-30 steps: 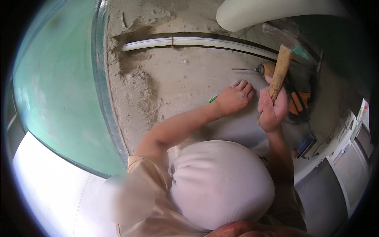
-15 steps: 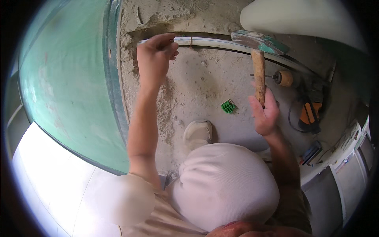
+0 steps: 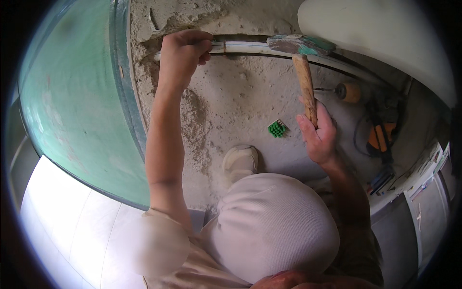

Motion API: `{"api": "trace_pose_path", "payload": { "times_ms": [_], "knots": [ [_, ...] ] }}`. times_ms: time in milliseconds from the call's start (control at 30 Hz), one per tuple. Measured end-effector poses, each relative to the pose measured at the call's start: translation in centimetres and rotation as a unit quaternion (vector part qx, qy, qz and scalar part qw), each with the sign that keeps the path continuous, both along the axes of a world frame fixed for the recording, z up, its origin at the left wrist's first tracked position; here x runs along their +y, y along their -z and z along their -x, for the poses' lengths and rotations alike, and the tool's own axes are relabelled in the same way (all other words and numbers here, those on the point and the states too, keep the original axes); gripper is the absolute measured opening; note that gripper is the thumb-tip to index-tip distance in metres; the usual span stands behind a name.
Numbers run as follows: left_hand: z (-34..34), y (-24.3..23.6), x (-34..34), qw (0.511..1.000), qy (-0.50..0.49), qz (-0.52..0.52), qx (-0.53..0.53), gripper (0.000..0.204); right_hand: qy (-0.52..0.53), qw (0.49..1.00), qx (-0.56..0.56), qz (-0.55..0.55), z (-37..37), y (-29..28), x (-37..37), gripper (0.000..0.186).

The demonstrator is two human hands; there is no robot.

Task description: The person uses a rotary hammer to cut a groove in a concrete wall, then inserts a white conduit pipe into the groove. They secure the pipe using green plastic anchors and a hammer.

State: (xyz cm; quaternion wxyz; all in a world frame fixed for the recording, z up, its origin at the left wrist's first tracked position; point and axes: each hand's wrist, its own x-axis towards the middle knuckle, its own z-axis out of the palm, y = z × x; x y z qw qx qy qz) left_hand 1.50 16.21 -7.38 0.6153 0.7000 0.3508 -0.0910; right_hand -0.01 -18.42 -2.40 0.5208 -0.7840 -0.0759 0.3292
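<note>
My left hand [image 3: 184,57] is closed, thumb and fingertips pressed together at the white strip [image 3: 245,47] that runs along the rough concrete. Whatever the pinch holds, if anything, is too small to make out. In my right hand [image 3: 319,132] is a hammer [image 3: 304,82], gripped low on its wooden handle. Its worn head, partly green, appears over the strip, to the right of my left hand. Whether the head touches the strip I cannot tell. A small bundle of green plastic pieces [image 3: 276,128] lies on the floor between my forearms.
A large green panel [image 3: 82,111] borders the floor on the left. At right lie a drill with a bit in its chuck [image 3: 349,91] and an orange-and-black tool body [image 3: 380,137]. A pale rounded object [image 3: 375,29] fills the far right. My shoe [image 3: 240,160] stands below the strip.
The hammer head has shifted left, a little closer to my left hand. My left hand has moved slightly right along the strip, still pinched. The view has shifted somewhat too.
</note>
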Motion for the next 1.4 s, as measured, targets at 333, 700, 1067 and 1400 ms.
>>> {"api": "trace_pose_path", "payload": {
  "times_ms": [333, 700, 1067, 1400],
  "knots": [
    [1.5, 1.4, -1.8, 0.990, 0.011, -0.133, -0.047, 0.028, -0.048, 0.996, -0.074, 0.032, -1.2, -0.1, 2.2, 0.036],
    [3.3, 2.4, -5.9, 0.953, -0.100, -0.260, -0.115, 0.036, -0.167, 0.959, -0.227, 0.011, -3.9, 1.0, 7.8, 0.043],
    [3.8, 3.0, -6.4, 0.937, -0.129, -0.303, -0.118, 0.036, -0.165, 0.950, -0.262, -0.028, -3.6, 2.2, 8.2, 0.040],
    [0.3, 4.3, 1.9, 0.803, -0.053, -0.537, -0.255, 0.035, -0.176, 0.957, -0.226, 0.032, -4.5, 0.7, 8.2, 0.041]
  ]
}}
